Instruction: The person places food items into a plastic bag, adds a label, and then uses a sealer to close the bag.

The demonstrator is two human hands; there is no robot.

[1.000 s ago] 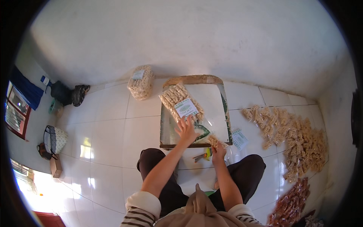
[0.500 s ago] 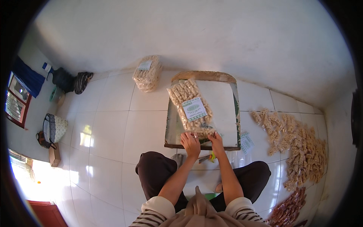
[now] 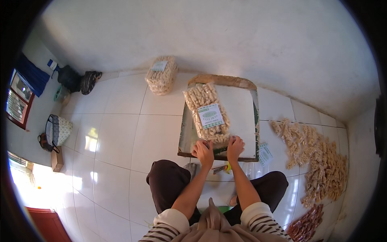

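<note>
A clear plastic bag of pale, stubby snack sticks (image 3: 200, 98) with a white and green label (image 3: 210, 116) lies slanted on a low table (image 3: 242, 109). My left hand (image 3: 203, 151) is closed at the bag's near left corner, fingers pinching the plastic. At the near right corner, my right hand (image 3: 235, 148) is curled with its fingertips on the plastic edge. Between the two hands the bag's open-looking near end lies along the table's front; how it is folded is too small to make out.
A stack of filled bags (image 3: 162, 76) stands by the wall. Right of the table lie label sheets (image 3: 265, 154), a heap of small snack packets (image 3: 322, 161) and reddish packets (image 3: 306, 224). A yellow-handled tool (image 3: 228, 167) sits near my legs. A patterned bag (image 3: 60, 130) rests far left.
My right hand has shifted slightly right and away from me, with its fingers more curled. My left hand stays at the near left corner. The whole view has shifted slightly.
</note>
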